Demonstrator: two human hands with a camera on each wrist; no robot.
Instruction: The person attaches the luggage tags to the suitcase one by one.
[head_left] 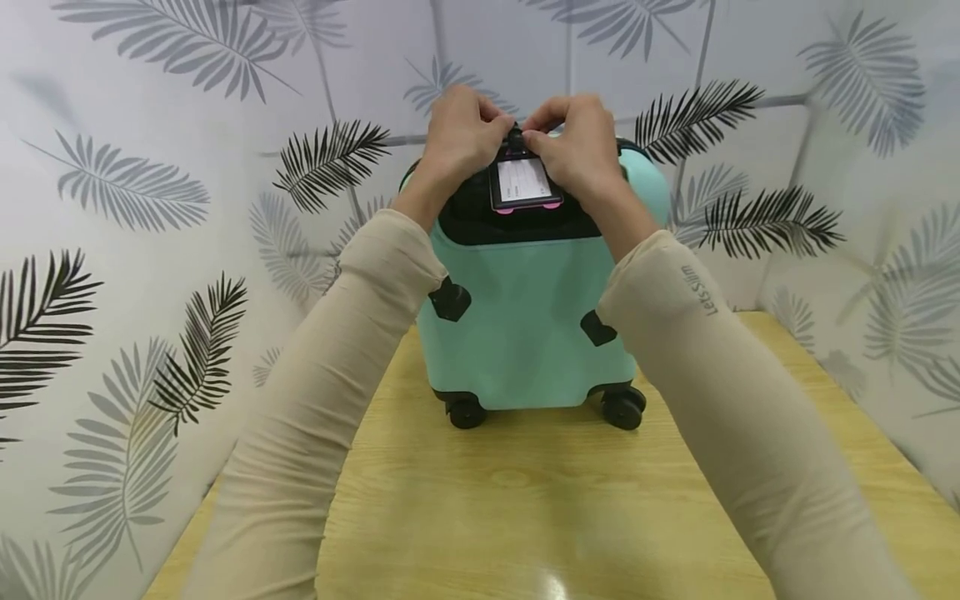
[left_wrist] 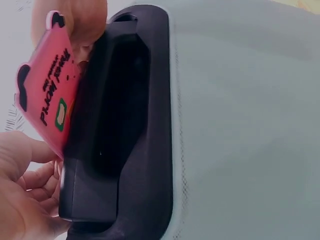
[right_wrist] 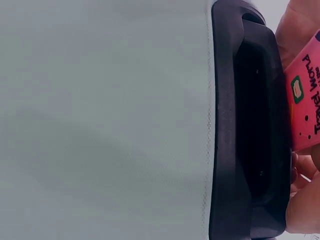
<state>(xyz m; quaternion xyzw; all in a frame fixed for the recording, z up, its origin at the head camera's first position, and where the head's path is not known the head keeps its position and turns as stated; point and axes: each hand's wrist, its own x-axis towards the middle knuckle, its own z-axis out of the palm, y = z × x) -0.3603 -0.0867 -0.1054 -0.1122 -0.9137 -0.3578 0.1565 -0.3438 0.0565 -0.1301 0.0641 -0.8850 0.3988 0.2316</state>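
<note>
A mint-green suitcase (head_left: 525,317) stands upright on its wheels, with a black carry handle (left_wrist: 90,195) on top. A luggage tag (head_left: 525,182) hangs at that handle, showing a white card in a dark frame. Its other side is pink with black lettering, as the pink tag face (left_wrist: 50,85) in the left wrist view shows. At the tag's upper end, my left hand (head_left: 465,137) pinches the black strap (head_left: 516,140) between thumb and fingers. My right hand (head_left: 581,146) pinches the same strap from the other side, fingertips close to the left ones. The fingers partly hide the strap.
Under the suitcase is a yellow wood-grain table (head_left: 480,500). Behind and beside it hangs a pale cloth (head_left: 187,108) printed with grey and black leaves. Black corner feet (head_left: 450,300) and wheels (head_left: 624,408) stick out from the suitcase front.
</note>
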